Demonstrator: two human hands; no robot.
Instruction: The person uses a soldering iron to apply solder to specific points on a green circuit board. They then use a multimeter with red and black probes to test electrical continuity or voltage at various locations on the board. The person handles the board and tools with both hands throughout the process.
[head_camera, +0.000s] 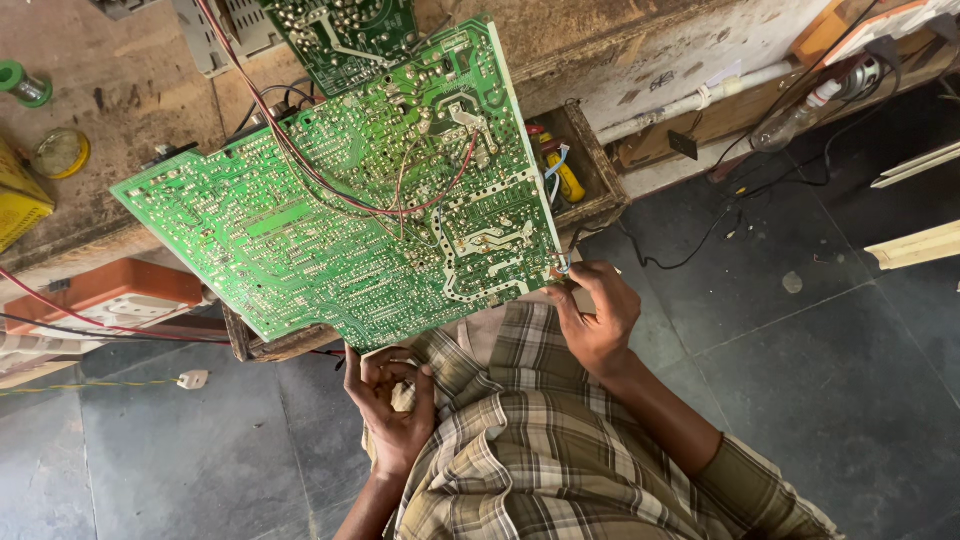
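Note:
A large green circuit board (330, 230) lies solder side up, tilted over the bench edge, with thin red wires (400, 205) looping across it. My right hand (598, 315) pinches the board's near right corner, where a small metal part sticks out. My left hand (392, 400) is curled just below the board's lower edge, fingers folded toward the palm. Whether it grips the edge or some small thing is hidden. My checked shirt (540, 450) fills the bottom of the view.
A second green board (340, 35) lies at the top. The wooden bench (120, 60) holds a green solder spool (25, 85), a round tin (60, 152) and a yellow box (15, 200). An open drawer (590, 170) holds tools. An orange power strip (100, 295), a bulb (790, 125) and a dark tiled floor (800, 350) surround it.

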